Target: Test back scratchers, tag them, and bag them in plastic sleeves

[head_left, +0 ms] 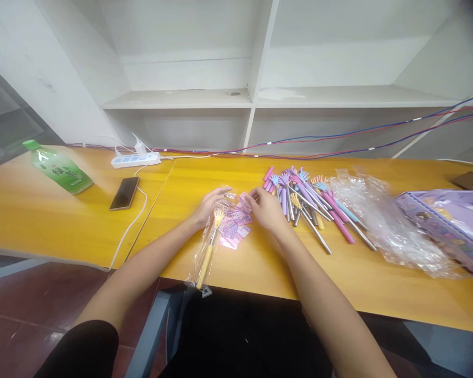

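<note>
My left hand (209, 207) is closed round the upper end of a clear plastic bag (197, 258). Inside the bag lies a yellow back scratcher (207, 262) with a hand-shaped head and a metal rod, its handle towards the table's front edge. Between thumb and fingers, my right hand (267, 209) pinches a small pink card (244, 201) close to the bag's upper end. Below it, several pink and purple cards (230, 230) are spread on the table, partly behind the bag. The fingertips of my left hand are partly blurred by the shiny plastic.
A pile of coloured back scratchers (299, 194) lies right of my right hand. Beyond it are clear plastic bags (394, 226) and a purple printed box (437, 226). On the left stand a green bottle (65, 170), a phone (125, 193) and a power strip (136, 160) with a white cable.
</note>
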The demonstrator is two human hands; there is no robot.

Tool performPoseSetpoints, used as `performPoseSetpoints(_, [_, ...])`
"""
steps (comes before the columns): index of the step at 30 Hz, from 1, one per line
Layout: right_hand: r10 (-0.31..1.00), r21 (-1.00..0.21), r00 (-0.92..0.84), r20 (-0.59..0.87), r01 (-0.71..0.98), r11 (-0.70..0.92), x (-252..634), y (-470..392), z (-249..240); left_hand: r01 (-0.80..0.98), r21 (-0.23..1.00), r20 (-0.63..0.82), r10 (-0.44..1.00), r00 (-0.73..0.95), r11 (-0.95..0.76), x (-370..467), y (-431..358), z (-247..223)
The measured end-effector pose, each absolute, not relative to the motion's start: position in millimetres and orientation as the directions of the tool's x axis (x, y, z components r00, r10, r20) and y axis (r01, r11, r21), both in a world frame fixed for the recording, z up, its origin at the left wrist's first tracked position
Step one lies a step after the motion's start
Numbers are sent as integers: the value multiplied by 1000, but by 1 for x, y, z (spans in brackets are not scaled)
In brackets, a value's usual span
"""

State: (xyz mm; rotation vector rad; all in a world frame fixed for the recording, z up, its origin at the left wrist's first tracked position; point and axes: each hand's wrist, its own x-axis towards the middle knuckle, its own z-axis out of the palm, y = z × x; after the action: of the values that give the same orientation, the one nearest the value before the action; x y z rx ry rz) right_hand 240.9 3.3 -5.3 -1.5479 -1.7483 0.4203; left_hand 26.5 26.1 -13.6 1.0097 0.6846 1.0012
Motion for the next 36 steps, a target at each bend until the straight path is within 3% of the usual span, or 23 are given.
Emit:
performPoseSetpoints(4, [909, -785, 142, 392, 567, 249, 242, 5, -5, -378, 903, -37, 912, 409, 206, 28, 24, -11])
performPoseSetpoints(10, [928, -926, 115, 354, 183, 330, 234, 4, -4, -399, 887, -43, 900, 434, 235, 30, 21, -10])
performPoseSetpoints(20, [866, -771, 22, 500, 467, 433, 232, 2, -7, -452, 851, -4, 864, 504, 268, 29, 17, -8])
performPoseSetpoints(36, [805, -625, -151, 574, 554, 550, 233, -1, -6, -505, 785, -35, 840, 541, 359, 29, 15, -5])
